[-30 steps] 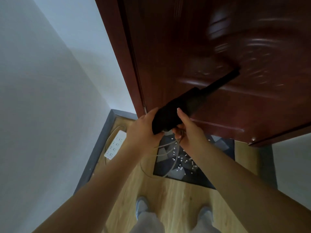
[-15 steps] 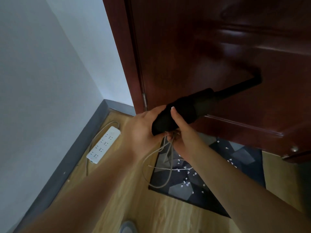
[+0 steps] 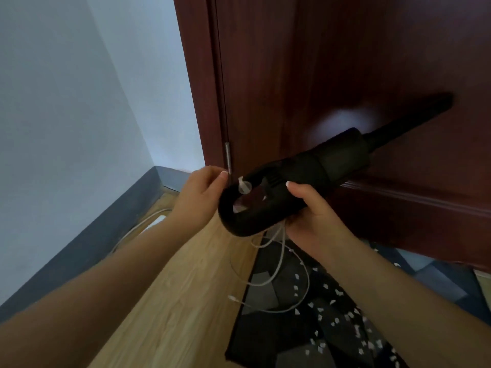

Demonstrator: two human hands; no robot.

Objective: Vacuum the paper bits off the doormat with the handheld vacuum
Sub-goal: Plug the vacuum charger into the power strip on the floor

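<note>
A black handheld vacuum (image 3: 313,176) is held in mid-air in front of me, its thin nozzle pointing up and right toward the door. My right hand (image 3: 310,216) grips its body from below. My left hand (image 3: 202,197) is at the loop handle, fingers pinched at a small white plug on it. A thin white cable (image 3: 279,264) dangles from the vacuum down over the mat. The dark patterned doormat (image 3: 279,338) lies on the floor at lower right, with several white paper bits (image 3: 340,314) scattered across it.
A dark red wooden door (image 3: 332,62) stands shut right behind the vacuum. A pale wall with a grey skirting board (image 3: 87,243) runs along the left. A white power strip and its cord (image 3: 151,221) lie on the wooden floor (image 3: 180,301) by the skirting.
The vacuum has turned so that its loop handle now faces me. My left hand has shifted from the body to the handle's white plug. The view has moved closer and lower.
</note>
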